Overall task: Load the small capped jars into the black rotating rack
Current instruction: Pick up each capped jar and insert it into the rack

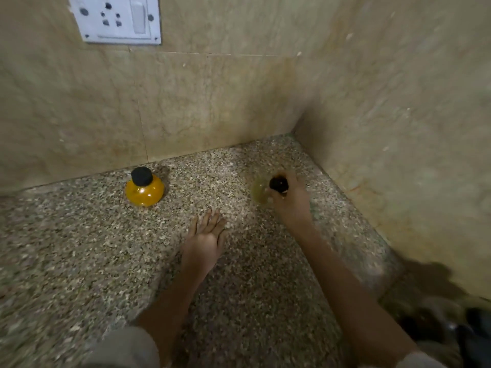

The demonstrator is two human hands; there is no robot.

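A round jar with orange-yellow contents and a black cap stands on the speckled stone counter near the back wall. Further right, my right hand is closed over the black cap of a second jar with pale greenish contents, which is blurred by motion. My left hand hovers flat over the counter between the two jars, fingers together and stretched forward, holding nothing. At the bottom right corner a dark blurred shape shows, possibly the black rack; I cannot tell.
Beige marble walls meet in a corner at the back right. A white socket and switch plate is fixed on the back wall at the upper left.
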